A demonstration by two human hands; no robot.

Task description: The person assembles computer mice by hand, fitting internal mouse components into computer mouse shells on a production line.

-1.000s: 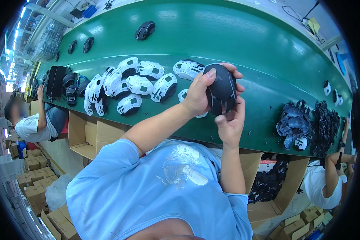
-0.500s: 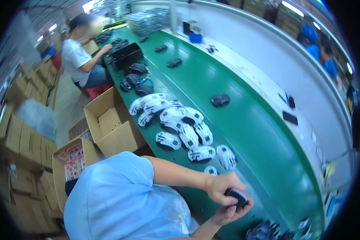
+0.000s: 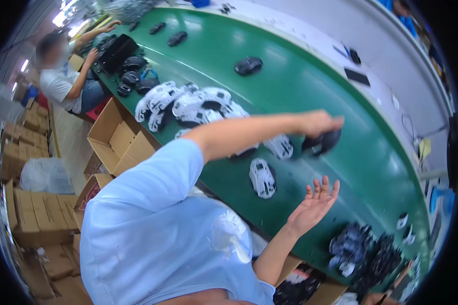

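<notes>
Left grip (image 3: 318, 123) farther out, arm (image 3: 247, 133) outstretched

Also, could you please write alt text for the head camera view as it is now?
A person's left hand holds a black computer mouse, blurred, over a green table, while the open right hand is empty. Nearby lie white-and-black mouse parts and dark pieces.

From my head, one fisheye looks down, close over my left hand (image 3: 316, 123), right hand (image 3: 310, 207) and green bench (image 3: 371, 178).
</notes>
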